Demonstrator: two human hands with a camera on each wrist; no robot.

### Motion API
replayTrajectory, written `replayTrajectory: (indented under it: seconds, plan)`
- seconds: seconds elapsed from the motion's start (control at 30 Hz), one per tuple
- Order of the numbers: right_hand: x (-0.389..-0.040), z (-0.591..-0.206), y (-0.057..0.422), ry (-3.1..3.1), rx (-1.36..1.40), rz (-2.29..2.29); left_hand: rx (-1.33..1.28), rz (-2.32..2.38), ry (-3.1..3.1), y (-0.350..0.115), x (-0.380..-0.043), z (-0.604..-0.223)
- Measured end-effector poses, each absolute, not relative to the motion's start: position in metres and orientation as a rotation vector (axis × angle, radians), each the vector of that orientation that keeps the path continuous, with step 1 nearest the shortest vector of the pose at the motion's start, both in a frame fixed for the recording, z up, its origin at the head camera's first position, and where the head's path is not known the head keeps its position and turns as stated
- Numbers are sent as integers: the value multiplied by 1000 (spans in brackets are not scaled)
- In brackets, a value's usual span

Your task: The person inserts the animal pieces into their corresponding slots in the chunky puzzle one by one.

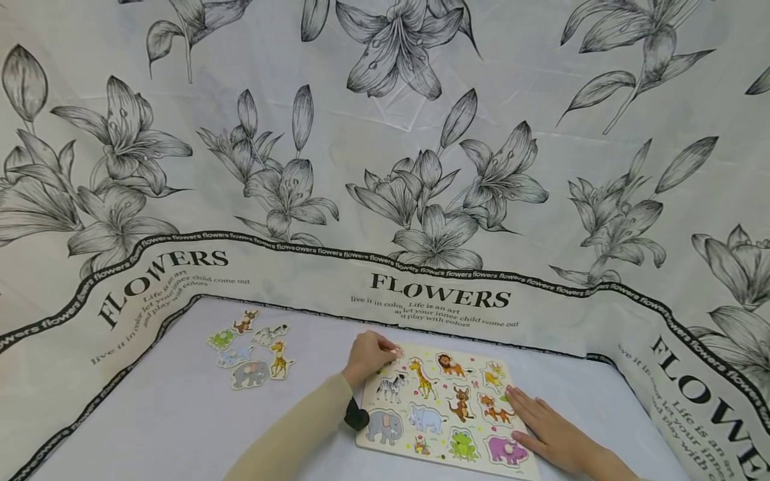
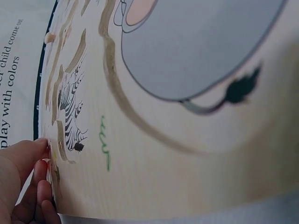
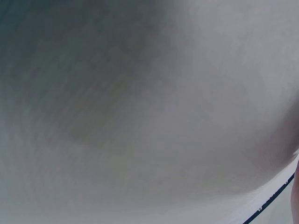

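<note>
A pale wooden animal puzzle board lies tilted on the white cloth. At its upper left corner my left hand pinches a small pinkish puzzle piece, mostly covered by the fingertips. Thumb and fingers of that hand also show in the left wrist view, past the printed zebra. Along the board's right edge, my right hand rests with fingers extended, near the purple hippo piece. A lion piece sits at the top. The right wrist view shows mostly blurred pale surface.
Left of the board lies a group of loose animal pieces: kangaroo, zebra, frog, blue rhino, giraffe and elephant. A flower-printed curtain hangs behind and around the white surface.
</note>
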State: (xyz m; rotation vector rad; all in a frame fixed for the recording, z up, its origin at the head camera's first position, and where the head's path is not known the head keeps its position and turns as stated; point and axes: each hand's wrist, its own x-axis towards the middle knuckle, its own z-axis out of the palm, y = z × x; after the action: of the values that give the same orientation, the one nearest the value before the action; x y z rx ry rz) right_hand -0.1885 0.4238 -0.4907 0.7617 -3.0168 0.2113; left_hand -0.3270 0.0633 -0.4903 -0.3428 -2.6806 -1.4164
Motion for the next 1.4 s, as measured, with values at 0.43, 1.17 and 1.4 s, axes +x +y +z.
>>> replayTrajectory:
  seconds: [0.43, 1.17, 1.4]
  plan:
    - [-185, -492, 422, -3012, 761, 213, -318, -1441, -2698, 63, -323, -489]
    - [-187, -493, 424, -2978, 755, 176, -432, -1397, -2810, 42, -322, -486]
    - [-188, -490, 423, -2977, 773, 189, -468, -1345, -2812, 22, -316, -483]
